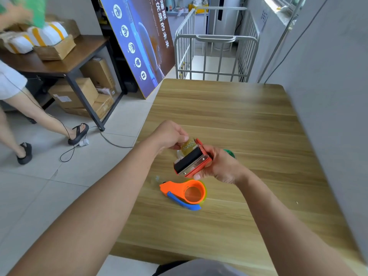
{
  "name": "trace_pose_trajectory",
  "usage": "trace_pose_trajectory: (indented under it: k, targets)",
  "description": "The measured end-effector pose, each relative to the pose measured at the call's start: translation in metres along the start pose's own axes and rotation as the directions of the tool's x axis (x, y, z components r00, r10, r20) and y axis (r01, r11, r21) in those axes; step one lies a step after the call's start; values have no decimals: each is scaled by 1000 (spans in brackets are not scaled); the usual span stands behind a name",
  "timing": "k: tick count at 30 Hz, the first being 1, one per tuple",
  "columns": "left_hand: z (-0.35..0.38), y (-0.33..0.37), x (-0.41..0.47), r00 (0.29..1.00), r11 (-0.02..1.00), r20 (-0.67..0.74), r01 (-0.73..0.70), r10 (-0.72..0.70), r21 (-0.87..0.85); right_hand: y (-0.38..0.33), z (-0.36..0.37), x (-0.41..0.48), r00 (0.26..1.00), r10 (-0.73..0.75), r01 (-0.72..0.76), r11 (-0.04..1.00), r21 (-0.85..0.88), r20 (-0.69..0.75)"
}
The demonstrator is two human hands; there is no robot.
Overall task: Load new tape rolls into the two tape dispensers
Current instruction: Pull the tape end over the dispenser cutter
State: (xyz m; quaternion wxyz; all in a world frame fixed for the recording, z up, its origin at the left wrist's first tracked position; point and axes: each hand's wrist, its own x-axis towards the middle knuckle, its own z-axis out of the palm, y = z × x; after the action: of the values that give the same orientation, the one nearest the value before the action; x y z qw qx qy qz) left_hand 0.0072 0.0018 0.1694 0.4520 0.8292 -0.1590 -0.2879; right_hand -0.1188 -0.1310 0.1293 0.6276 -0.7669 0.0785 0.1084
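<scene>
My right hand (pixel 221 166) grips a red tape dispenser (pixel 192 162) above the wooden table (pixel 249 120), its black roller and toothed blade turned toward me. My left hand (pixel 171 135) pinches the free end of clear tape (pixel 188 144) at the dispenser's far end. A second dispenser (pixel 185 193), orange with a blue handle, lies on its side on the table just below my hands. A pale roll sits partly hidden behind the red dispenser. A green object (pixel 230 153) peeks out behind my right hand.
A grey wall panel (pixel 328 96) borders the table's right side. To the left, a person walks on the tiled floor near a cable (pixel 111 140). A dark shelf table (pixel 59 62) holds boxes. A blue poster board (pixel 143 42) and a white metal cart (pixel 215 46) stand beyond.
</scene>
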Motion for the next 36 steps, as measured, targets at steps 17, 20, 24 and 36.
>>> trace_pose_trajectory:
  k: [17,20,24,36]
  targets:
    - [10,-2,2,996,982,73,36,-50,187,2,-3,0,999,-5,6,1000,-31,33]
    - [9,-5,3,999,996,30,9,-12,85,5,-4,0,1000,1,-1,999,-33,12]
    - [4,-6,1,994,999,100,41,-39,-16,9,-4,-1,1000,-19,19,999,-25,13]
    - [2,6,-3,990,995,-122,-76,67,-67,13,-10,-1,1000,-3,5,998,-67,21]
